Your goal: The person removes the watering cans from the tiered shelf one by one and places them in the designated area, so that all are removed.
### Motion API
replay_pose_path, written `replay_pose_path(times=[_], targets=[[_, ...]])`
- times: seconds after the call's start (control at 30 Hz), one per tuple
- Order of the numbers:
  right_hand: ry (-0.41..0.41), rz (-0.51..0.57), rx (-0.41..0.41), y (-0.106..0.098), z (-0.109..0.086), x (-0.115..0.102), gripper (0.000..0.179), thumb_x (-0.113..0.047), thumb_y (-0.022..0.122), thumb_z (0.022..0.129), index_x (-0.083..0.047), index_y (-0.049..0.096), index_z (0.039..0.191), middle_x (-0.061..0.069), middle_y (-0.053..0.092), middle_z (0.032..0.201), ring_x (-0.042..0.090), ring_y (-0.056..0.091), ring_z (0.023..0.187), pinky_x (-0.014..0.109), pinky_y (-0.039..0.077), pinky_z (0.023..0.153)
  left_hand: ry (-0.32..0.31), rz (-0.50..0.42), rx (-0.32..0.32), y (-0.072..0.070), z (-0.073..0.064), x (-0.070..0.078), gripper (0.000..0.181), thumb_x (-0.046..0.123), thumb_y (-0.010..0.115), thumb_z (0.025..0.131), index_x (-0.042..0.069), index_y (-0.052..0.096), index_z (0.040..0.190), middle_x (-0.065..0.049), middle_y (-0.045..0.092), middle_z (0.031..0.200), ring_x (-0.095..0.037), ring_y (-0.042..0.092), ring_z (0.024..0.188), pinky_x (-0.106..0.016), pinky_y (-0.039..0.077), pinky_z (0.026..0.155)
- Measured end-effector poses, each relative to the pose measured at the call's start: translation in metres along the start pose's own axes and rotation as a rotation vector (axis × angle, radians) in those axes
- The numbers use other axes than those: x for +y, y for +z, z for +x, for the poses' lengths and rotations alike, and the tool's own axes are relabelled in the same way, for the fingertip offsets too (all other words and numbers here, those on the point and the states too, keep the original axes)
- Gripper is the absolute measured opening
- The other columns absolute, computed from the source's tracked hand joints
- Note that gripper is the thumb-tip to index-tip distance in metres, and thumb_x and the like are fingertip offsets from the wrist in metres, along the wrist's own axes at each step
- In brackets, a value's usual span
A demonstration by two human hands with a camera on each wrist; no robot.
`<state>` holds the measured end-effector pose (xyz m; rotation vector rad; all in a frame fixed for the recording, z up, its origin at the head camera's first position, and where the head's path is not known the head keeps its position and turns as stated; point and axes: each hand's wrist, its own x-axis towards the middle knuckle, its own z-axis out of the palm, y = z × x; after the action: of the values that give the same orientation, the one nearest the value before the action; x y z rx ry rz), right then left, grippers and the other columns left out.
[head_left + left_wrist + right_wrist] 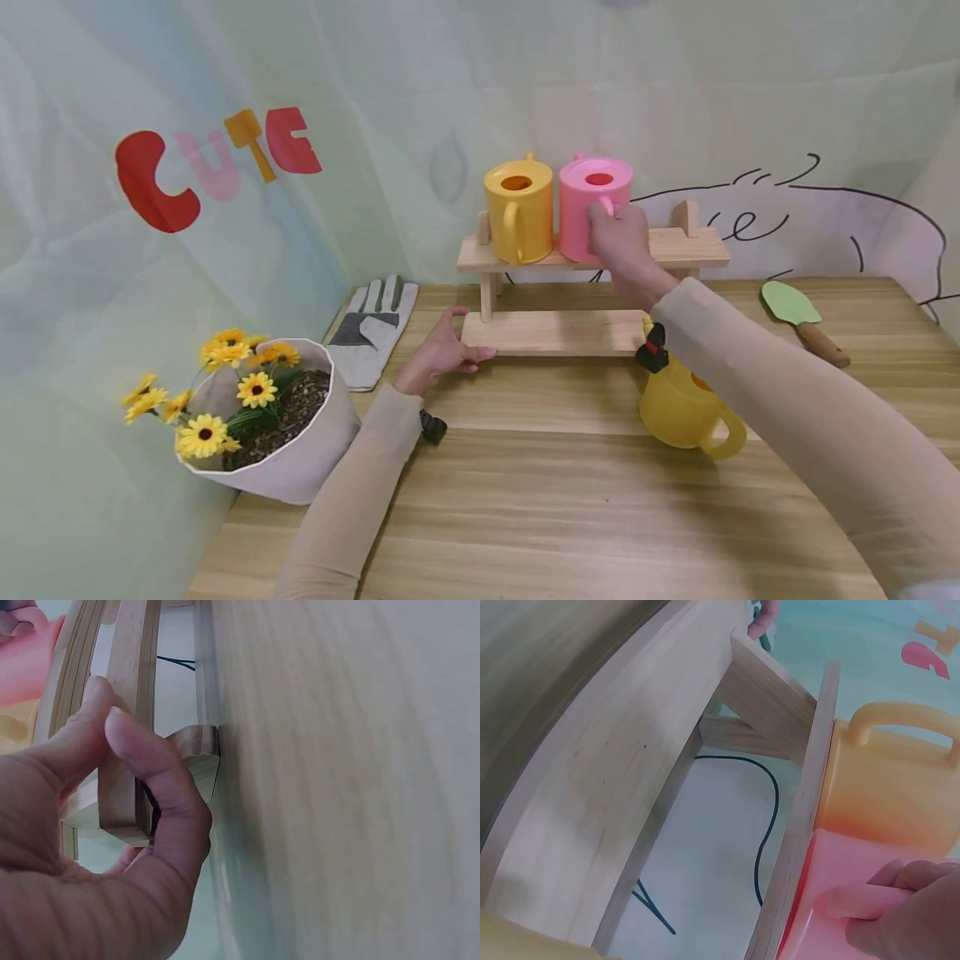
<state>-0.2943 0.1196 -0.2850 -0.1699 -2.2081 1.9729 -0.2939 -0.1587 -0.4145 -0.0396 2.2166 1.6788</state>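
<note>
While R hand (626, 246) grips pink can (576, 208) by handle (862, 900), upper ctr, L hand (441, 346) pinches wood shelf (555, 332) nr mid-frame. Flowerpot (322, 450): lower left.

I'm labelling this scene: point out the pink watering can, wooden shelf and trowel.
Pink watering can (576, 212), head view: on its body.
Wooden shelf (557, 333), head view: on its lower board.
Trowel (795, 306), head view: on its blade.
</note>
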Motion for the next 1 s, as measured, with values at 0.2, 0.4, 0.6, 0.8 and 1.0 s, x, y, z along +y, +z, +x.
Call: replay_pose_path(times=[0.2,0.4,0.6,0.8,1.0], targets=[[0.012,-0.015,-0.003,-0.002,0.000,0.002,0.026,-0.024,0.042,0.112,-0.012,0.055,0.093,-0.003,0.054,0.082,0.014,0.054,0.080,0.027,0.052,0.077,0.002,0.001,0.007,0.000,-0.002,0.000,0.098,-0.002,0.082,0.094,0.013,0.019,0.167,-0.016,0.060,0.106,-0.009,0.060,0.058,-0.017,0.053,0.051],[-0.006,-0.040,0.000,-0.005,-0.001,0.004,0.025,-0.024,0.043,0.111,-0.013,0.054,0.091,-0.004,0.054,0.079,0.014,0.053,0.078,0.027,0.050,0.073,0.003,-0.003,0.007,0.001,-0.002,0.000,0.097,-0.002,0.082,0.094,0.014,0.019,0.167,-0.016,0.060,0.106,-0.008,0.060,0.059,-0.017,0.053,0.051],[-0.006,-0.050,-0.004,-0.008,-0.004,0.003,0.025,-0.024,0.043,0.111,-0.013,0.054,0.091,-0.003,0.055,0.080,0.016,0.054,0.080,0.028,0.051,0.075,0.001,-0.003,0.007,0.001,-0.001,-0.001,0.098,-0.002,0.082,0.094,0.014,0.019,0.167,-0.016,0.060,0.107,-0.009,0.060,0.059,-0.017,0.053,0.051],[-0.010,-0.072,-0.010,-0.011,-0.008,0.003,0.029,-0.025,0.043,0.110,-0.012,0.051,0.085,-0.004,0.055,0.075,0.016,0.054,0.078,0.027,0.048,0.072,-0.006,0.008,0.009,0.000,0.000,-0.002,0.098,-0.001,0.083,0.094,0.015,0.019,0.168,-0.016,0.061,0.107,-0.009,0.061,0.060,-0.017,0.053,0.053],[-0.024,-0.085,-0.021,-0.014,-0.011,0.003,0.033,-0.026,0.041,0.110,-0.011,0.049,0.081,-0.005,0.052,0.069,0.018,0.053,0.077,0.030,0.047,0.073,-0.007,-0.009,0.004,0.000,0.000,-0.002,0.099,-0.001,0.083,0.094,0.015,0.019,0.167,-0.017,0.058,0.110,-0.009,0.061,0.062,-0.016,0.054,0.052]])
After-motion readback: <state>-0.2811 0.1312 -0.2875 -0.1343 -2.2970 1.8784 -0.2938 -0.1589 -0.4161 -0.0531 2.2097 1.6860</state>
